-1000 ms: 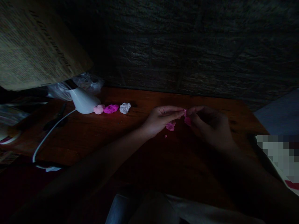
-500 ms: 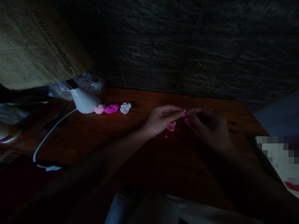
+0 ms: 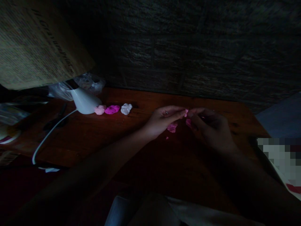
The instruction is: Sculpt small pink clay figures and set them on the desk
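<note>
A small bit of pink clay [image 3: 186,113] is pinched between the fingertips of my left hand [image 3: 162,120] and my right hand [image 3: 210,127], which meet over the wooden table. Another pink lump [image 3: 188,122] shows just under my right fingers; whether they hold it is unclear. Below my left fingers lies a crumpled pink piece [image 3: 172,127], with a tiny pink crumb [image 3: 167,137] nearer me. To the left, a light pink lump [image 3: 100,110], a magenta lump [image 3: 112,109] and a white lump [image 3: 126,109] sit in a row.
A white lamp base [image 3: 86,100] with a white cable [image 3: 50,135] stands on the wooden table [image 3: 145,97] at left, under a newsprint-patterned shade [image 3: 39,47]. Behind it are clear plastic bags [image 3: 92,83]. Dark scissors [image 3: 55,121] lie left. A dark brick wall rises behind.
The pink bit between my fingertips sits slightly higher and shows more of its surface. My right fingers have shifted a little; the lumps on the table have stayed put.
</note>
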### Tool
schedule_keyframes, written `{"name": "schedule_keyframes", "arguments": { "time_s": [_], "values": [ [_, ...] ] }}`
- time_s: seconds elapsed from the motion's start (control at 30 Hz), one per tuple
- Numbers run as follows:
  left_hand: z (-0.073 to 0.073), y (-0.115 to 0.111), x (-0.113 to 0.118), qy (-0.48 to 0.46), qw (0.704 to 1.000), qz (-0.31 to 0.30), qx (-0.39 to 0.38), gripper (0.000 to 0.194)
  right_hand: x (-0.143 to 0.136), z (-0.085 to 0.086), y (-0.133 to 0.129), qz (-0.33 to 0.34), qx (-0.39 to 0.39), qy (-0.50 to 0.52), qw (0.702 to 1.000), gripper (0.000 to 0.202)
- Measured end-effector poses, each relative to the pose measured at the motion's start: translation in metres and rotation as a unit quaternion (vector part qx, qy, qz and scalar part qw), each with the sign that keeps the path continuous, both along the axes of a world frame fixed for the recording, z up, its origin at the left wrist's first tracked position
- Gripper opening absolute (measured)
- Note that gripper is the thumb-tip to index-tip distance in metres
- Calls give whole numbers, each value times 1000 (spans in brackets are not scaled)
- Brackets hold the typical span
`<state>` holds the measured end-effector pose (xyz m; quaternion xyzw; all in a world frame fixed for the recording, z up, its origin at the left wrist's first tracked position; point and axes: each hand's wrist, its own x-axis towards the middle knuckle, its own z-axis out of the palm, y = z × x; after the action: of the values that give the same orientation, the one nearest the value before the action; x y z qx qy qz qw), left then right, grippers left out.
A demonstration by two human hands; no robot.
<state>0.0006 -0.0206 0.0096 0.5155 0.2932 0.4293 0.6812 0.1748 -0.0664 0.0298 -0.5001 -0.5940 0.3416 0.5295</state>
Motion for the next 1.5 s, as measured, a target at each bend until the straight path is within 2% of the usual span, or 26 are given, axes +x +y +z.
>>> {"name": "schedule_keyframes", "arguments": {
  "time_s": [0.17, 0.47, 0.53, 0.7, 0.87, 1.0, 1.27, 1.4, 1.5],
  "values": [
    [-1, 2, 0, -29, 1000, 2, 0, 37, 1, 1, -1, -25, 11, -6, 1000, 18],
    [4, 2, 1, -58, 998, 13, -17, 35, 5, -2, 0, -36, 34, -52, 997, 22],
    [5, 4, 0, -66, 997, 21, -18, 33, 6, -3, 0, -14, 28, -73, 997, 20],
    [7, 7, -3, -58, 997, 49, -19, 27, -1, -10, -2, 115, 52, -201, 971, 13],
    [9, 6, -3, -64, 997, 43, -33, 29, -12, -21, -9, 174, 103, -268, 942, 16],
    [8, 6, -2, -72, 996, 25, -46, 27, -12, -23, -11, 190, 123, -288, 931, 22],
    [7, 7, -3, -61, 998, 12, -32, 32, -11, -20, -11, 169, 175, -317, 917, 17],
    [8, 7, -5, -28, 1000, 3, 13, 36, -15, -26, -11, 201, 164, -368, 893, 15],
    [7, 8, -5, 1, 998, 3, 67, 32, -11, -19, -12, 240, 121, -364, 892, 15]
  ]
}}
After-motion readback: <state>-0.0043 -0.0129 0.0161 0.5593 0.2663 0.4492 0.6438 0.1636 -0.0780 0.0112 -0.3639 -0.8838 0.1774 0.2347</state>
